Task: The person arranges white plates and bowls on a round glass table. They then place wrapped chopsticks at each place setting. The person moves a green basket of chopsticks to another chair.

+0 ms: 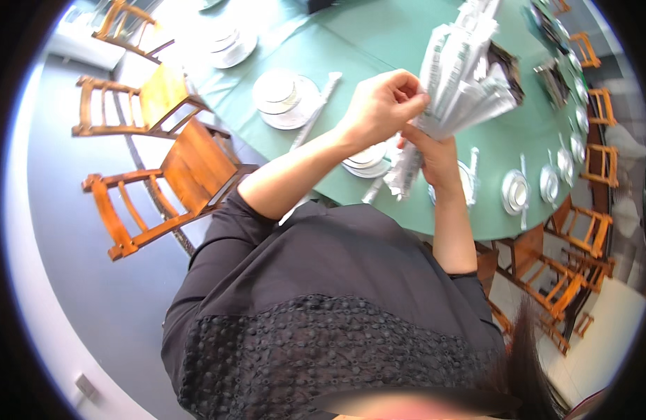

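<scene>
A thick bundle of long, thin packets in white printed wrappers (pixel 448 79), which look like wrapped chopsticks, fans out above the green tablecloth (pixel 354 47). My right hand (pixel 437 152) grips the bundle near its lower part. Thumb and fingers of my left hand (pixel 388 100) pinch the edge of a packet on the bundle's left side. Below the hands, stacked white dishes (pixel 366 161) are partly hidden by the packets. To the left, another stack of white dishes (pixel 286 97) has a wrapped packet (pixel 318 111) lying beside it.
More place settings (pixel 515 192) follow the round table's curved edge at right. Another stack (pixel 231 44) sits at upper left. A dark container (pixel 506 71) is partly behind the bundle. Wooden chairs stand at left (pixel 197 165) and right (pixel 559 278) around the table.
</scene>
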`<move>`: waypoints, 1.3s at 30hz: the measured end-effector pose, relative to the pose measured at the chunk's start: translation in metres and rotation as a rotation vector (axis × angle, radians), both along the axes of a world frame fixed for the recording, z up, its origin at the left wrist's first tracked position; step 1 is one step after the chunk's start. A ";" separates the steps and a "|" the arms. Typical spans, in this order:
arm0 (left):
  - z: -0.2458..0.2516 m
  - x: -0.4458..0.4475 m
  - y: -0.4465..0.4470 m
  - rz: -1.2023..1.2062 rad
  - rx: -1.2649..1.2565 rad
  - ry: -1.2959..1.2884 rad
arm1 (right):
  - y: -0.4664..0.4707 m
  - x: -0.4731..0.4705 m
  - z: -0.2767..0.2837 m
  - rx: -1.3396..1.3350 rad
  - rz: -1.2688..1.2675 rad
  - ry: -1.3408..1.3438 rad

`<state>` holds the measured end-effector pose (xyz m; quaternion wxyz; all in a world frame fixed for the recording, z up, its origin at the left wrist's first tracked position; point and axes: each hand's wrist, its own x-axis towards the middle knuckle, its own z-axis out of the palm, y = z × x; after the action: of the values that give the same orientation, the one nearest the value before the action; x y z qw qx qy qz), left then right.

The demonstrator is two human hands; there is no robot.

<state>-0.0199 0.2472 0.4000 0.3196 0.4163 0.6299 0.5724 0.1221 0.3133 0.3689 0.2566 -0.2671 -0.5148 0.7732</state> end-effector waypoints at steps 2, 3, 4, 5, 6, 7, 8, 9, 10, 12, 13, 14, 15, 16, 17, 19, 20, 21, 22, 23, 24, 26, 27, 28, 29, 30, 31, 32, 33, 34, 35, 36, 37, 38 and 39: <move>-0.004 -0.010 -0.011 0.053 0.053 -0.137 | -0.006 -0.016 0.002 0.026 -0.002 0.018; -0.005 -0.017 -0.017 0.065 0.102 -0.246 | -0.010 -0.025 0.002 0.028 0.003 -0.004; -0.006 -0.027 -0.023 0.060 0.140 -0.294 | -0.013 -0.034 0.003 0.035 0.009 -0.018; -0.006 -0.039 -0.028 0.074 0.268 -0.404 | -0.016 -0.044 0.003 0.036 0.000 -0.042; -0.007 -0.052 -0.034 0.087 0.370 -0.518 | -0.020 -0.055 0.002 0.030 -0.020 -0.069; -0.008 -0.067 -0.041 0.110 0.400 -0.662 | -0.023 -0.068 0.001 0.071 -0.015 0.001; -0.011 -0.091 -0.051 0.129 0.434 -0.765 | -0.025 -0.081 0.001 0.092 -0.033 0.031; -0.015 -0.120 -0.060 0.161 0.485 -0.768 | -0.027 -0.095 0.000 0.114 -0.050 0.071; -0.021 -0.158 -0.068 0.173 0.514 -0.664 | -0.030 -0.109 0.001 0.116 -0.080 0.039; -0.036 -0.242 -0.074 0.236 0.239 -0.462 | -0.035 -0.136 0.002 0.078 -0.145 0.015; -0.050 -0.278 -0.072 0.226 0.084 -0.298 | -0.039 -0.148 0.002 0.056 -0.176 -0.001; -0.066 -0.309 -0.068 0.194 -0.112 -0.207 | -0.043 -0.159 0.002 0.074 -0.193 0.003; -0.086 -0.332 -0.063 0.165 -0.336 -0.019 | -0.050 -0.169 0.003 0.058 -0.226 0.006; -0.105 -0.341 -0.058 0.098 -0.453 0.214 | -0.053 -0.172 0.006 0.046 -0.247 0.018; -0.123 -0.354 -0.056 0.024 -0.570 0.437 | -0.058 -0.180 0.007 0.035 -0.284 0.030; -0.148 -0.366 -0.052 -0.036 -0.571 0.676 | -0.068 -0.192 0.008 0.050 -0.310 0.023; -0.157 -0.368 -0.054 -0.006 -0.564 0.752 | -0.073 -0.196 0.009 0.061 -0.321 -0.006; -0.163 -0.369 -0.060 0.026 -0.442 0.838 | -0.076 -0.198 0.010 0.077 -0.325 -0.024; -0.169 -0.368 -0.072 0.053 -0.339 0.911 | -0.080 -0.201 0.010 0.062 -0.339 -0.039; -0.174 -0.367 -0.087 0.108 -0.185 0.994 | -0.083 -0.203 0.010 0.047 -0.335 -0.046; -0.179 -0.364 -0.107 0.078 -0.236 1.005 | -0.085 -0.205 0.010 0.035 -0.329 -0.051; -0.191 -0.359 -0.147 0.092 -0.324 1.054 | -0.086 -0.208 0.008 0.008 -0.334 -0.063; -0.197 -0.360 -0.162 0.091 -0.458 1.069 | -0.085 -0.210 0.006 -0.001 -0.323 -0.055; -0.203 -0.364 -0.170 0.137 -0.405 1.096 | -0.085 -0.211 0.004 -0.013 -0.320 -0.043; -0.210 -0.368 -0.178 0.163 -0.390 1.114 | -0.084 -0.214 0.003 -0.028 -0.316 -0.032; -0.216 -0.370 -0.184 0.210 -0.333 1.141 | -0.082 -0.216 0.001 -0.035 -0.282 -0.054; -0.222 -0.375 -0.187 0.170 -0.434 1.121 | -0.081 -0.218 -0.001 -0.040 -0.260 -0.081; -0.226 -0.380 -0.188 0.155 -0.484 1.115 | -0.080 -0.221 -0.002 -0.018 -0.222 -0.084; -0.230 -0.385 -0.187 0.143 -0.496 1.125 | -0.079 -0.225 -0.004 -0.035 -0.222 -0.088; -0.231 -0.390 -0.187 0.131 -0.524 1.103 | -0.078 -0.227 -0.003 -0.062 -0.183 -0.095; -0.231 -0.394 -0.187 0.129 -0.486 1.120 | -0.077 -0.231 -0.002 -0.090 -0.140 -0.113; -0.228 -0.396 -0.188 0.129 -0.426 1.146 | -0.077 -0.235 0.000 -0.101 -0.090 -0.096; -0.223 -0.398 -0.189 0.146 -0.362 1.178 | -0.077 -0.238 0.002 -0.116 -0.071 -0.100; -0.215 -0.398 -0.188 0.104 -0.399 1.154 | -0.077 -0.244 0.004 -0.139 -0.030 -0.030; -0.205 -0.398 -0.187 0.074 -0.436 1.131 | -0.077 -0.250 0.006 -0.159 0.008 -0.013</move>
<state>-0.4180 0.0598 0.1952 -0.0069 0.5587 0.8189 0.1311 -0.1282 0.2363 0.3749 0.2280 -0.2896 -0.4545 0.8109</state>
